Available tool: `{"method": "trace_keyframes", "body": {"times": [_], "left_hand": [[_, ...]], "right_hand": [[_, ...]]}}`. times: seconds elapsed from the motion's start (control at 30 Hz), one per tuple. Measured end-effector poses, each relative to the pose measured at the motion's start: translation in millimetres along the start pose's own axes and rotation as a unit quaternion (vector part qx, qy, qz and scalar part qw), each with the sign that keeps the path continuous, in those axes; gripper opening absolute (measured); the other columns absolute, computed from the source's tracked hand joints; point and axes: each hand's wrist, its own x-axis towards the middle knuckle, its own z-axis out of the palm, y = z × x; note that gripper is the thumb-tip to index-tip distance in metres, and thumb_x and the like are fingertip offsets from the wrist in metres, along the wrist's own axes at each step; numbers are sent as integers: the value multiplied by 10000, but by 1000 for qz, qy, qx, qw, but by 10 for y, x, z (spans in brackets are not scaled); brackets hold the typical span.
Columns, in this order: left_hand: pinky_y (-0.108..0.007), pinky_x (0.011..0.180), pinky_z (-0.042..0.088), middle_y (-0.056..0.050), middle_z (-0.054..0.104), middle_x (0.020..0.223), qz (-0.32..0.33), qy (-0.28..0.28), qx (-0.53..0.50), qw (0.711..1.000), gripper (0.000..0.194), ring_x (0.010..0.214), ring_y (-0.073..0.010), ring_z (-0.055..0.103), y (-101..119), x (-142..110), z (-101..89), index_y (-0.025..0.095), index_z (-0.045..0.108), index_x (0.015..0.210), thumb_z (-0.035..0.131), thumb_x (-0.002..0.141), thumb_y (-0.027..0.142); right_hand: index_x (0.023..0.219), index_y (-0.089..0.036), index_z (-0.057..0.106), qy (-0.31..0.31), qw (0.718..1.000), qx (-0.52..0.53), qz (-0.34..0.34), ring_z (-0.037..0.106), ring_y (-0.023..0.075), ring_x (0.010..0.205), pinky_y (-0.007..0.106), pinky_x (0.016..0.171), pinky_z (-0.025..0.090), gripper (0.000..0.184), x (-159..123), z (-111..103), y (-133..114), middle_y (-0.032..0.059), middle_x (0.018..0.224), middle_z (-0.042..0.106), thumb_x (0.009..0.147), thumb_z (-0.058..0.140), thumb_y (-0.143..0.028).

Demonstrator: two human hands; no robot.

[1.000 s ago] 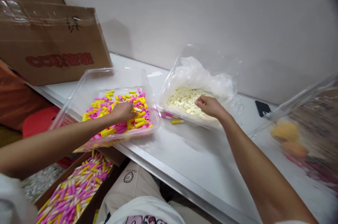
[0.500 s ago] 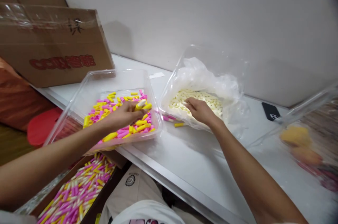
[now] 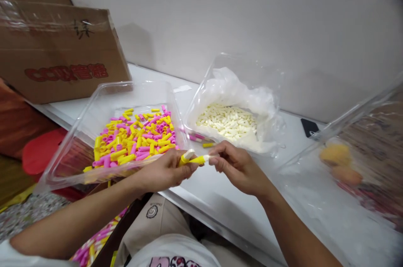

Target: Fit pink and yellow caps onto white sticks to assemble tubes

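The left hand [image 3: 168,170] grasps two yellow tubes side by side, the thumb pressed along the lower tube [image 3: 197,160]. That tube's long axis runs nearly level across the view, tipped slightly up at the right, its far end aimed at the right hand [image 3: 236,169]. There a white piece [image 3: 206,158] sits at the tube's end, in line with it, pinched by the right thumb and forefinger. The upper tube [image 3: 183,159] slants more steeply up and to the right, a white tip [image 3: 189,153] jutting from it. Both tubes are plain, bright yellow and slim; the white parts are pale and smooth. They are held above the table's [image 3: 217,204] near edge, just in front of the left tub [image 3: 138,94], which holds loose pink and yellow tubes [image 3: 135,137]. How far the white piece is inserted cannot be told.
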Motion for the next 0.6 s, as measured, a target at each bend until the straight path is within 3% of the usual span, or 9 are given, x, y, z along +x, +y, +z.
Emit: {"method": "trace_keyframes", "body": {"times": [0.1,0.23,0.37,0.47,0.53,0.6], "left_hand": [[-217,498,286,21,445,563,64,40,110,991,132,508,-101,366,12,-67,44,177,590,736,504,824,223],[-255,607,326,-24,566,713,166,61,246,953,233,651,-164,458,-77,-128,75,205,613,797,502,665,49],[-259,610,347,-33,593,748,167,39,306,936,299,663,-177,496,-99,-161,0,216,596,850,470,642,42],[-255,631,369,-41,598,806,124,33,351,928,233,699,-172,522,-13,-140,-255,205,546,881,448,707,86],[-252,637,364,-43,587,829,80,80,406,907,174,723,-171,523,12,-74,-551,194,506,884,437,741,124],[-250,604,338,-35,577,787,16,132,473,871,109,676,-166,511,-48,34,-906,188,489,872,422,786,185]], "right_hand": [[837,-192,578,-17,1000,-21,-11,494,85,585,210,529,399,149,-58,22,-64,-17,672,544,895,497,-302],[786,-183,550,-14,990,109,92,521,80,530,217,499,447,214,-118,220,-38,-20,672,553,876,514,-374],[803,-174,529,-30,960,228,158,579,94,546,258,555,515,269,-105,393,28,-9,689,599,853,533,-438],[939,-182,587,-42,979,161,120,601,121,664,268,611,514,269,-6,238,69,12,760,625,826,578,-425],[1000,-190,600,19,993,61,94,592,129,714,264,632,504,292,113,-13,162,26,818,633,809,601,-411],[976,-180,602,92,989,-32,113,589,129,712,258,632,497,276,268,-300,342,35,840,638,829,565,-410]]}}
